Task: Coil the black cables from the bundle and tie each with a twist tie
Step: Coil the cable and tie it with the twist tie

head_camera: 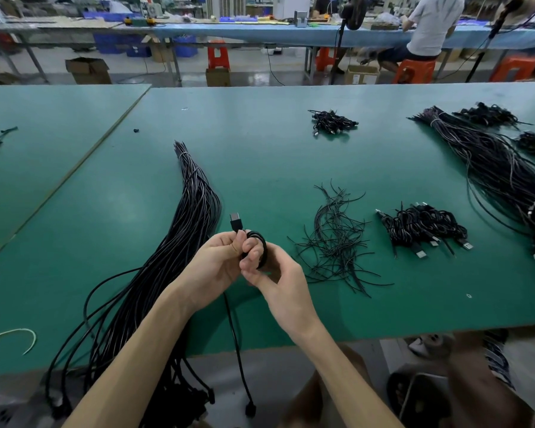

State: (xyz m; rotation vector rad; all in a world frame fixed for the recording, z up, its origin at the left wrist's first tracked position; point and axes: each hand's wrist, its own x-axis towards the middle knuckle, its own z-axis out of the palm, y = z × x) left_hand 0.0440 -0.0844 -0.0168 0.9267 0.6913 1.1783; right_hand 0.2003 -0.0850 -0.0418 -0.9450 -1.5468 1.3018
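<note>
Nearest me, both bare forearms come up from the bottom edge and meet over the near part of the green table (260, 149). From the hands the loose tail of the cable (238, 350) hangs down past the table edge towards the floor.

My left hand (212, 264) is curled, thumb and fingers pinching a small coil of black cable (259, 242) just below its rectangular black plug (235, 222), which sticks up above the knuckles. My right hand (278, 279) comes in palm up, with its thumb and bent fingers closed on the lower side of the same coil. The two hands touch around it.

Left of the hands lies the long bundle of black cables (192, 211), tied near its far end and spilling over the near edge. Right of the hands is a loose scatter of thin black twist ties (334, 239), and beyond it a pile of finished tied coils (423, 227). Farther back sits a smaller heap of coils (332, 122), and to the far right there is a second cable bundle (491, 156). Past the table, a seated person (430, 26) works at a blue bench.
</note>
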